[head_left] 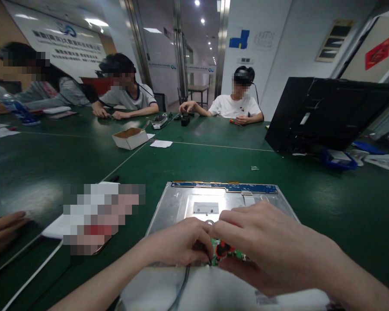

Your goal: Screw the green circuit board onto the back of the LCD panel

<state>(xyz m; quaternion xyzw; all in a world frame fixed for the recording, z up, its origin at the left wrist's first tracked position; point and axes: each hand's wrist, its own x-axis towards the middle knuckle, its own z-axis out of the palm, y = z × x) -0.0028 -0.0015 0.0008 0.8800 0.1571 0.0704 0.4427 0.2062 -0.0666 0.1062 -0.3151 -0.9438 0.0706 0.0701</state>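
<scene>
A flat metal-backed display panel lies in front of me, with a narrow blue circuit strip along its far edge. Over the panel's near edge, my left hand has its fingers pinched at a thin dark cable, which runs down toward me. A green circuit board shows partly between the hands. My right hand curls around a red-and-black object above the board; its kind is mostly hidden by the fingers. The fingertips of both hands almost meet.
White padding lies on the near side. A large black monitor or panel stands at right, beside a blue tray. An open cardboard box sits mid-table. Another person's hand rests at left; several people sit across the green table.
</scene>
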